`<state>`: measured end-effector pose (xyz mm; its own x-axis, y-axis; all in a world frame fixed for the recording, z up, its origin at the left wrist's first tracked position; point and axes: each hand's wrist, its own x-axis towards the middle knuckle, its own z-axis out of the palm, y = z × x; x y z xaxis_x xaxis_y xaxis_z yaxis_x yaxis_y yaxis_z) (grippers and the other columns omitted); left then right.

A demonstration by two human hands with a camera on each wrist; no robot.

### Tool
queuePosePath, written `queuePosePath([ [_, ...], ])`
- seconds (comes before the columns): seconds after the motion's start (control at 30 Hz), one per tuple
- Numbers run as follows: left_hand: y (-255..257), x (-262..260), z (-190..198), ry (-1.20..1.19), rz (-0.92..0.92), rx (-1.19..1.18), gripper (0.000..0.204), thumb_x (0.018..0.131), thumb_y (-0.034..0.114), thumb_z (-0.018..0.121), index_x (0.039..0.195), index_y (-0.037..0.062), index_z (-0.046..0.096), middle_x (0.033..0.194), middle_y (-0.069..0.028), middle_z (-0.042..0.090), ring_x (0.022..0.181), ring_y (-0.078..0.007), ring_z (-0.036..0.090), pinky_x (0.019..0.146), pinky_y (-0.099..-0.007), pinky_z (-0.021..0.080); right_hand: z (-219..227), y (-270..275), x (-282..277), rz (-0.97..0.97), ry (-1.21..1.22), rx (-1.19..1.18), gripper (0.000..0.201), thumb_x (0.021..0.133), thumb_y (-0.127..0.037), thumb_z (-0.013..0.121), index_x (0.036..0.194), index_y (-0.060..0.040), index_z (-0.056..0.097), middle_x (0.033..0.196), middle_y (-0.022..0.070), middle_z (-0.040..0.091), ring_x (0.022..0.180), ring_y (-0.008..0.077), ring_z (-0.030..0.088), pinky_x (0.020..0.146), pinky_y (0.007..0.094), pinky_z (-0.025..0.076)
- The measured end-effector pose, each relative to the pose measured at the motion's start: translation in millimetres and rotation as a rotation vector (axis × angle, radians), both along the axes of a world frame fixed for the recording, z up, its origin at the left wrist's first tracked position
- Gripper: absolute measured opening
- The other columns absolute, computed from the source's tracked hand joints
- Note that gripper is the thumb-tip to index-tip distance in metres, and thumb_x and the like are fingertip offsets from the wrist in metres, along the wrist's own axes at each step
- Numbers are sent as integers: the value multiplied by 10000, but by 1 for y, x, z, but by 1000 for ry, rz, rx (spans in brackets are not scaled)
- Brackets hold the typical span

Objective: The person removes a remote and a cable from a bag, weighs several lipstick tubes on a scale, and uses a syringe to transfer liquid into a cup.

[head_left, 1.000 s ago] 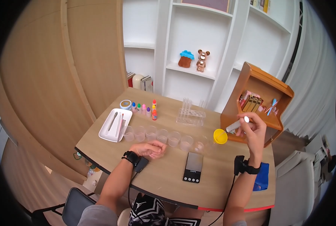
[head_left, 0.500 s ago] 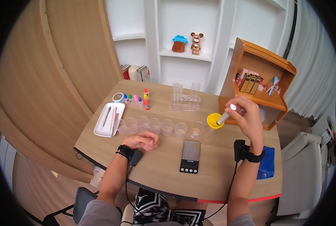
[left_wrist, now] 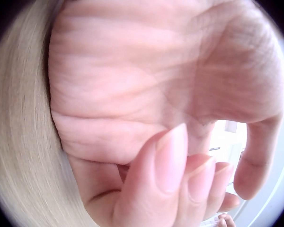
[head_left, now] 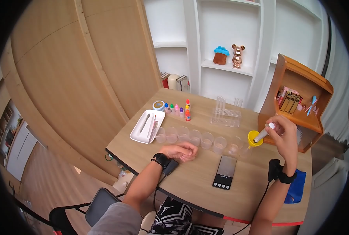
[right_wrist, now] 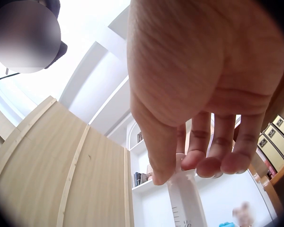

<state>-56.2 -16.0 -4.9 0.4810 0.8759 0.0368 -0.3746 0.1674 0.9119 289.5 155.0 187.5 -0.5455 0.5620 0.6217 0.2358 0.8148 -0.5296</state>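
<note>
Presently: frame right, right hand (head_left: 286, 137) pinches 1 graduated tube (head_left: 262, 134) at 1 yellow funnel (head_left: 251, 137); centre, left hand (head_left: 179, 151) loosely curled, tabletop (head_left: 196, 178) stretching below to dark edge (head_left: 121, 161).

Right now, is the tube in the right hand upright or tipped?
Tipped: in the head view the tube slants from the right hand down toward the yellow funnel.

I register the funnel (head_left: 252, 137) as yellow, the graduated tube (right_wrist: 187, 201) as translucent with dark markings, the tray (head_left: 137, 135) as white, the cloth (head_left: 297, 187) as blue, and the shorts (head_left: 174, 215) as black-and-white patterned.
</note>
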Motion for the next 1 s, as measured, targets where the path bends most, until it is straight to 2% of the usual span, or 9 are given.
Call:
queuePosePath([
  [0.2, 4, 0, -2, -13, -36, 17, 336, 980, 283, 653, 793, 59, 486, 660, 28, 388, 571, -68, 367, 499, -237, 253, 2, 0, 4, -26, 16, -22, 146, 804, -21, 748, 905, 9, 647, 722, 37, 516, 634, 118, 457, 563, 273, 380],
  [0.27, 2, 0, -2, 0, -18, 3, 343, 976, 291, 660, 791, 61, 485, 656, 31, 384, 571, -67, 369, 500, -238, 252, 1, 2, 5, -37, -23, -50, 147, 808, -34, 744, 925, 1, 663, 781, 20, 611, 662, 90, 496, 605, 257, 406],
  [0.3, 2, 0, -3, -2, -20, 1, 343, 976, 291, 660, 791, 61, 485, 656, 31, 384, 571, -67, 369, 500, -238, 252, 1, 2, 5, -38, -25, -52, 147, 808, -34, 744, 925, 1, 663, 781, 20, 611, 662, 90, 496, 605, 257, 406],
  [0.5, 3, 0, -3, -7, -14, 16, 352, 964, 307, 681, 793, 66, 490, 654, 30, 385, 573, -69, 368, 504, -243, 255, -3, 5, 2, -42, -59, 10, 147, 812, -34, 737, 934, 1, 665, 784, 49, 618, 643, 127, 507, 602, 274, 418],
  [0.57, 1, 1, 0, 19, 10, -23, 358, 963, 311, 682, 789, 66, 489, 654, 30, 385, 574, -71, 364, 510, -243, 258, -4, 6, 2, -28, -51, 13, 153, 833, -37, 736, 950, 13, 650, 768, 97, 590, 618, 193, 523, 590, 311, 439],
  [0.7, 1, 1, 1, 2, -14, -32, 363, 963, 313, 682, 786, 65, 485, 655, 30, 383, 575, -72, 359, 511, -241, 257, -8, 9, 5, -86, -50, 39, 154, 850, -61, 732, 959, 13, 653, 788, 108, 603, 626, 203, 546, 605, 324, 461],
  [0.8, 1, 3, 1, 18, -10, 10, 372, 966, 332, 670, 789, 75, 467, 656, 59, 335, 569, -55, 339, 501, -233, 241, -9, 8, 8, -155, -100, 27, 176, 859, -85, 733, 982, 14, 654, 810, 120, 614, 636, 211, 565, 620, 333, 475],
  [1.0, 2, 2, 5, 38, -10, 16, 353, 965, 313, 673, 799, 69, 479, 655, 58, 343, 570, -56, 339, 504, -234, 242, -13, 14, 10, -159, -142, -126, 220, 866, -91, 735, 1033, 25, 652, 877, 136, 622, 656, 195, 604, 606, 329, 497],
])
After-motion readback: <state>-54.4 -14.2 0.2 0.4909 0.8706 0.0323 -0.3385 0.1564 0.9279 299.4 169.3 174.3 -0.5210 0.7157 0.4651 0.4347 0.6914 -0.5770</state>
